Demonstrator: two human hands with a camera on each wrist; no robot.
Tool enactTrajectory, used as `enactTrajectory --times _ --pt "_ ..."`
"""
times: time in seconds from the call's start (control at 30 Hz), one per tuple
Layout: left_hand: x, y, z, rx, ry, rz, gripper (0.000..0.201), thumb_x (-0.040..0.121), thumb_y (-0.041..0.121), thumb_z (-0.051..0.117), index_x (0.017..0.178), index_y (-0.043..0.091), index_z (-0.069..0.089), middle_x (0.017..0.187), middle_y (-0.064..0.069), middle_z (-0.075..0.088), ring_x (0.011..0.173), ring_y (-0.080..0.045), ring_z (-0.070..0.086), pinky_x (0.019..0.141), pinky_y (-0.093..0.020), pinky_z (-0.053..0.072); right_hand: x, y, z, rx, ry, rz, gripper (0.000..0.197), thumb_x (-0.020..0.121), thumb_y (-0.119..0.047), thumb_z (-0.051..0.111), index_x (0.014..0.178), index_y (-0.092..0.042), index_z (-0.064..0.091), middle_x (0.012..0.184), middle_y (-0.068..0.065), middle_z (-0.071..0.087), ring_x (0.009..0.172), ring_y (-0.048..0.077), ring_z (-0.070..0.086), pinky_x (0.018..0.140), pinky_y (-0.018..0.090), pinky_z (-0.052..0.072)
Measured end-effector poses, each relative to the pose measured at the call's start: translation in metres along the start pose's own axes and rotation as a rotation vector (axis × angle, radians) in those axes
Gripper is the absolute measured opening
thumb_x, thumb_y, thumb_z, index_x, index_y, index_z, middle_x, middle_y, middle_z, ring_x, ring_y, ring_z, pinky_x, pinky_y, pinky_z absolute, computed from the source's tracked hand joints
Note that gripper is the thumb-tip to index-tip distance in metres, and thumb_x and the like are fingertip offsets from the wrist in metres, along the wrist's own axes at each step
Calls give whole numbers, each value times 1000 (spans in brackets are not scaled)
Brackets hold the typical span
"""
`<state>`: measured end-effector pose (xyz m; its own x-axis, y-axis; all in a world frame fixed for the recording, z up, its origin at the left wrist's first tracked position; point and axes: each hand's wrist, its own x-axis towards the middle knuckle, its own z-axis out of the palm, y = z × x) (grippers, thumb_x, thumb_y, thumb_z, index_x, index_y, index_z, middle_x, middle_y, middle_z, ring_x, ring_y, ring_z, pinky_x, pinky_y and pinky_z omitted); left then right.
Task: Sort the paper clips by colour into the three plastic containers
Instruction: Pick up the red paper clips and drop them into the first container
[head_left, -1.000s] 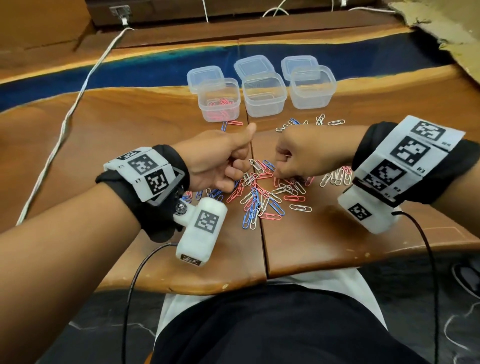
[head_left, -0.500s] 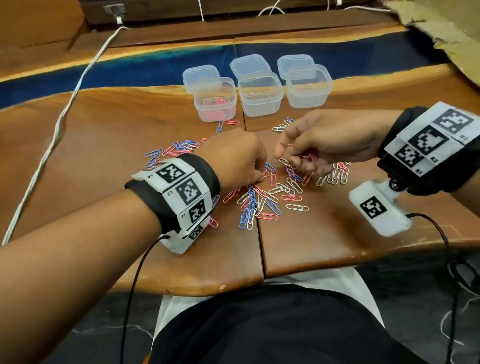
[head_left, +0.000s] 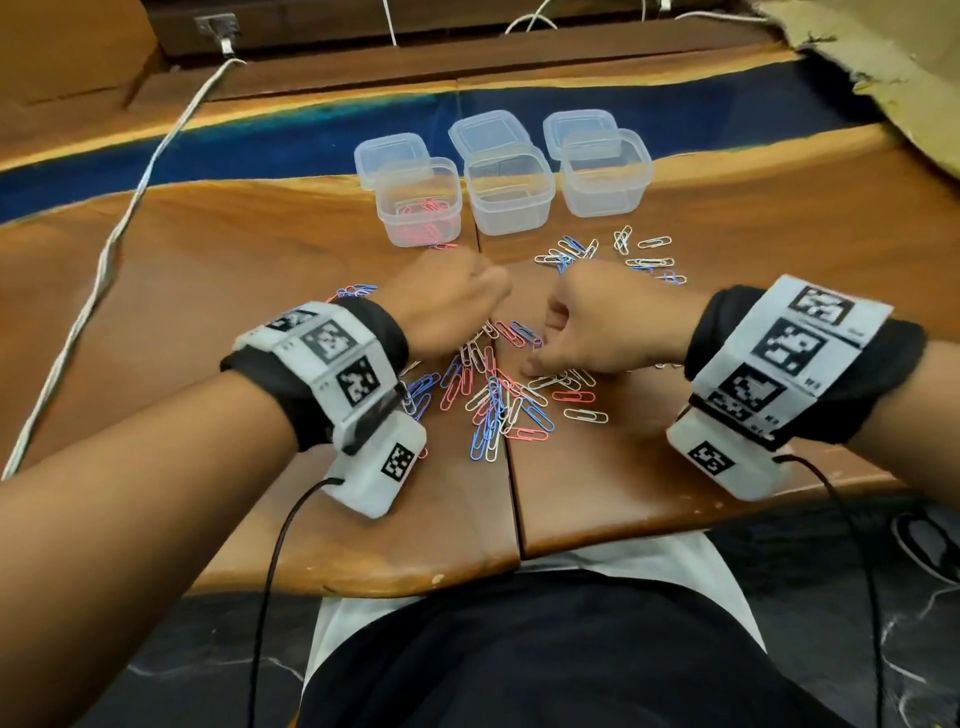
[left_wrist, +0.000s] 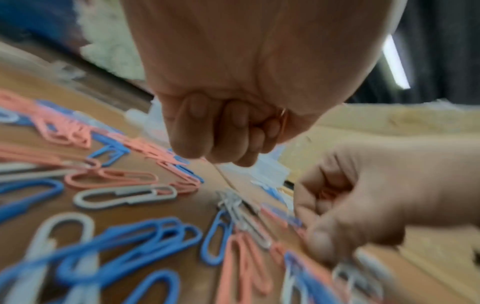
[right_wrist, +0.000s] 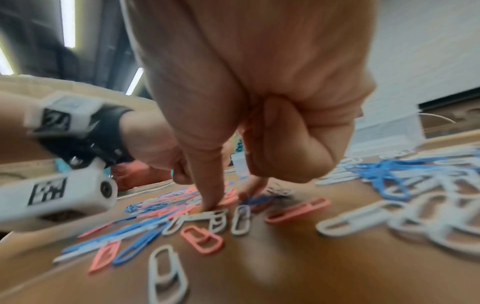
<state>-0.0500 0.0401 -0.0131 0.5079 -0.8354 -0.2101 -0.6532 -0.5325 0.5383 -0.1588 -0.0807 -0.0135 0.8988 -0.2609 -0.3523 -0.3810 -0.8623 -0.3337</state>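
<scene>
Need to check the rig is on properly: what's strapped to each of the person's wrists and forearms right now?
Both forearms are bare, no sleeves. The left wrist wears a black fabric band with a white plate of square black-and-white markers; a white boxy camera unit hangs below, trailing a thin black cable. The right wrist carries the same band, markers, white unit and black cable.
</scene>
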Motion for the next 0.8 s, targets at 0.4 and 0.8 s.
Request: enactTrajectory --times 0.4,0.8 --pt "2 -20 -8 -544 -163 -186 19 95 1 44 87 10 58 64 -1 51 45 -8 36 40 -18 31 5 -17 -3 -68 -82 -48 28 82 -16 60 58 -11 46 59 6 46 60 24 42 54 30 40" --pt "17 -1 6 259 -3 17 16 78 25 76 81 12 67 73 2 57 78 -23 57 68 -28 45 -8 -2 -26 580 -152 147 19 74 -4 40 56 -12 37 54 10 39 40 15 21 44 14 21"
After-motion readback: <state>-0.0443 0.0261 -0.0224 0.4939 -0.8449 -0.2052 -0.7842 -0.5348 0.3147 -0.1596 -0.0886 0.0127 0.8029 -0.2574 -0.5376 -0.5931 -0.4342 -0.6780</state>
